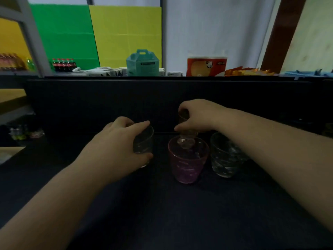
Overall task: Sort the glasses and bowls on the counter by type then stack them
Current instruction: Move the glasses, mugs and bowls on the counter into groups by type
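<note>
On the dark counter [162,213] my left hand [115,147] wraps around a clear glass [144,141] left of centre. My right hand [196,114] grips a small clear glass [185,139] from above, its base just over or inside the mouth of a pink glass [187,165]. To the right of the pink one stands a clear textured glass [225,156], partly hidden by my right forearm.
A black back wall [108,101] rises right behind the glasses. Above it a ledge carries a teal box [142,63], a red-and-white package [206,66], soda bottles [64,64] and packets. Small wrapped items [23,132] lie at the far left.
</note>
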{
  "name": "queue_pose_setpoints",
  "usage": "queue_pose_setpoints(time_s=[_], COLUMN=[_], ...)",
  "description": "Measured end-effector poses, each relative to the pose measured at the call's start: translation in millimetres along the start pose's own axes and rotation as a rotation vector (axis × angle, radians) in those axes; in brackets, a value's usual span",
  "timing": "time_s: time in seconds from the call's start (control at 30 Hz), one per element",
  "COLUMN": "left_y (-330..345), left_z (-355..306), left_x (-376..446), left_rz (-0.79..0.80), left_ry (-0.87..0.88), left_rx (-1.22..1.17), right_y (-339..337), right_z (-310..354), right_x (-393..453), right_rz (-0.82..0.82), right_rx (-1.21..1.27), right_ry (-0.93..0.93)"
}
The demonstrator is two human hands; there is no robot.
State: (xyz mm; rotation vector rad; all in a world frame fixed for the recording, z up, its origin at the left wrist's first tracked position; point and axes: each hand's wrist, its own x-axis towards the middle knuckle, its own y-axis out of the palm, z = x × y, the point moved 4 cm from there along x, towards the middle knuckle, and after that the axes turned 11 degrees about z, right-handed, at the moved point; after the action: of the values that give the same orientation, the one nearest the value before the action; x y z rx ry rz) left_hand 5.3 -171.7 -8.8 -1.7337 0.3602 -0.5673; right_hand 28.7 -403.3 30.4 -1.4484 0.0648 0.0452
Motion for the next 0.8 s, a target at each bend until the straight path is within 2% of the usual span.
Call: queue_pose_setpoints(time_s=[0.23,0.47,0.63,0.8], left_y=[-13,-42,-51,-39], left_z=[-6,-53,-115,-209], left_x=[-22,-71,-101,-119], left_rz=[-0.012,-0.116,-0.166,-0.149], left_ry=[-0.051,-0.094,-0.105,-0.022], left_rx=[0.002,0.063,0.064,0.044], right_y=[-31,-75,-61,-21], right_z=[1,-37,-91,-148], right_x=[-53,-152,-229,-284], right_rz=[-0.295,-0.536,-0.523,-0.475], right_rx=[0.041,0.1,0.172,0.195], right_ry=[-0.133,-0.203,-0.172,-0.134])
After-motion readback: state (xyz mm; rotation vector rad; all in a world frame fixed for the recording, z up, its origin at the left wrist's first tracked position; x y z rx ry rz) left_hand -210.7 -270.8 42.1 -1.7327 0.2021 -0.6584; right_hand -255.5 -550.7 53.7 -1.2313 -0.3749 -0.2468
